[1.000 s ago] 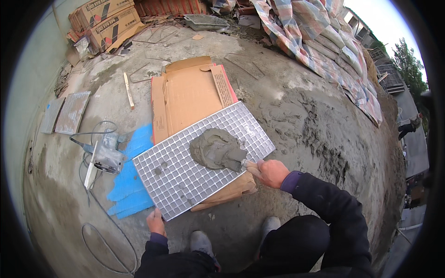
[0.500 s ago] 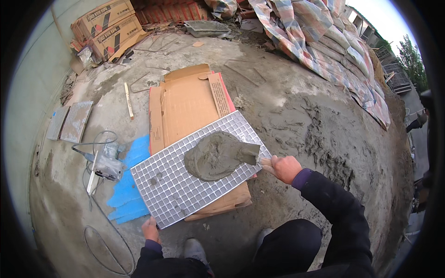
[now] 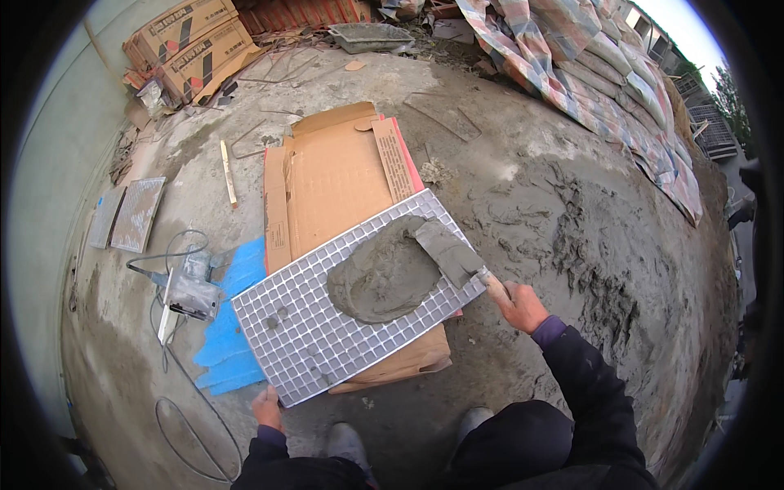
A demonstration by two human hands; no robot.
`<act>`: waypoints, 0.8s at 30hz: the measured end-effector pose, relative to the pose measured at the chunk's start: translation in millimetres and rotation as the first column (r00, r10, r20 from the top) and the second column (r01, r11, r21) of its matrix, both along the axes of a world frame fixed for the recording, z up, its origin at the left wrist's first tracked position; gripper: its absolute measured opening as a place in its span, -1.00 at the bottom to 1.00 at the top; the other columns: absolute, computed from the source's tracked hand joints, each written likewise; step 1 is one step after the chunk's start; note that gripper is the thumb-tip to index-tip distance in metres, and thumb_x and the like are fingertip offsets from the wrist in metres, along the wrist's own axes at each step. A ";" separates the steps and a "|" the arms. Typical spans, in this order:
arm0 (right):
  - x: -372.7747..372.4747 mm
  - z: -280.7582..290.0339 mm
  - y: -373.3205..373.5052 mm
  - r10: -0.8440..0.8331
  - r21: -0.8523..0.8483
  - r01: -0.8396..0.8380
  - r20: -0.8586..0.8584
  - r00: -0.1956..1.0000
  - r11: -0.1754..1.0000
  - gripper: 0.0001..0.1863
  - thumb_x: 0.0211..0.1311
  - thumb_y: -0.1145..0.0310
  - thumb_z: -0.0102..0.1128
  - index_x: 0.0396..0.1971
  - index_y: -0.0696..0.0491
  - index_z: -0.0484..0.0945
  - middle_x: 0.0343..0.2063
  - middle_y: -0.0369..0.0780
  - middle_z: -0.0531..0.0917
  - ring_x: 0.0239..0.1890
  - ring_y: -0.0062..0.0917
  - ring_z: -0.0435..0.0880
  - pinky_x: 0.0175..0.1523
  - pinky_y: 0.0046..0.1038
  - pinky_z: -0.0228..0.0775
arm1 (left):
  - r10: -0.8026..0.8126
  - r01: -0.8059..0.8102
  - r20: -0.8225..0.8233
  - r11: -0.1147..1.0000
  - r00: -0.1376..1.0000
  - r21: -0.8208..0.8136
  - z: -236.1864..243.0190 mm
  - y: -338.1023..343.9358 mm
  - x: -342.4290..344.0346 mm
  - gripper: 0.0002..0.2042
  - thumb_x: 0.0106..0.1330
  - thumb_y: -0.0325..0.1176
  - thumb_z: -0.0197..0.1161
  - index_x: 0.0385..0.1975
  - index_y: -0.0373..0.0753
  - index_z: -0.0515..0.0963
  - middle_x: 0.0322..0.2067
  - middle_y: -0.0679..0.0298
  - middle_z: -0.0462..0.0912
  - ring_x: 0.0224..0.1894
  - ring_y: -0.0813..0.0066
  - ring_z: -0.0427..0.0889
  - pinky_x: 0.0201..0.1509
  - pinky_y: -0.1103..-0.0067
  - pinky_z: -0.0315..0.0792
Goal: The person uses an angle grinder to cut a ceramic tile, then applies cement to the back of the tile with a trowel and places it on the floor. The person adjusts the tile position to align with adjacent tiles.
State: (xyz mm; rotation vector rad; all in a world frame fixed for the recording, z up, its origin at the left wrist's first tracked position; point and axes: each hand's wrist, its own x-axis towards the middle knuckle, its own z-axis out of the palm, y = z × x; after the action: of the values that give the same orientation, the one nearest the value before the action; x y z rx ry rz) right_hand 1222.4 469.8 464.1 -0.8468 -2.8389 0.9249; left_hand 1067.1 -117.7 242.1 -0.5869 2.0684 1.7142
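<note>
A large grey tile (image 3: 298, 327) lies tilted across an opened cardboard box (image 3: 327, 180), its gridded back facing up. On it sits a wide mound of wet grey mortar (image 3: 380, 282), with a few small blobs near the left end. My right hand (image 3: 523, 308) is closed round the wooden handle of a trowel (image 3: 448, 251). The mortar-smeared blade rests at the mound's right side, by the tile's right edge. My left hand (image 3: 267, 406) grips the tile's near left corner; the fingertips beneath are hidden.
Left of the tile are a blue sheet (image 3: 233, 359), a corded power tool (image 3: 192, 296) and two smaller tiles (image 3: 137, 214). Wet mortar (image 3: 563, 245) spreads over the floor at right. Stacked cartons (image 3: 200, 61), a grey tub (image 3: 370, 37) and tarp-covered sacks (image 3: 604, 90) stand behind.
The trowel blade has turned and slid toward the far right part of the mortar, whose mound is now broader and flatter. My right hand has shifted slightly right and nearer; my left stays on the corner.
</note>
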 end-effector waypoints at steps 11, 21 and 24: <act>-8.4 -2.2 21.2 0.080 0.504 -0.074 0.009 0.997 0.861 -0.46 0.52 -0.05 0.22 -0.43 0.18 0.48 -0.62 0.11 0.62 -0.52 0.11 0.65 -0.43 -0.01 0.45 | 0.028 -0.025 -0.024 0.993 0.999 0.117 5.4 4.1 5.6 -0.67 0.61 -0.19 0.18 -0.19 -0.39 0.70 -0.38 0.38 0.67 -0.40 0.62 0.51 -0.34 0.54 0.38; -17.4 -19.2 -28.6 0.149 -0.076 -0.145 0.045 0.988 0.987 -0.40 0.56 -0.05 0.16 -0.42 0.27 0.58 -0.61 0.07 0.57 -0.57 -0.22 0.66 -0.42 -0.16 0.46 | 0.028 -0.028 -0.002 0.998 1.000 0.049 11.4 6.0 2.9 -0.68 0.61 -0.21 0.19 -0.15 -0.37 0.72 -0.38 0.36 0.70 -0.44 0.63 0.53 -0.39 0.55 0.37; -16.3 -9.1 -45.5 0.024 -0.547 0.070 0.164 0.986 0.834 -0.41 0.60 -0.09 0.11 -0.40 0.20 0.56 -0.64 -0.18 0.50 -0.63 -0.52 0.49 -0.49 -0.34 0.37 | 0.022 -0.022 0.001 0.998 1.000 0.051 9.7 5.6 1.5 -0.69 0.61 -0.21 0.19 -0.11 -0.37 0.72 -0.34 0.33 0.73 -0.42 0.60 0.59 -0.37 0.54 0.42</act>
State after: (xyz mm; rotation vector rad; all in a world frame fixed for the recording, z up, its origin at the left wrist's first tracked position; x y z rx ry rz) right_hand 1206.1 424.3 455.0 -1.0351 -2.6980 1.8027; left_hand 1068.6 -112.1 251.8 -0.5965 2.0187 1.7734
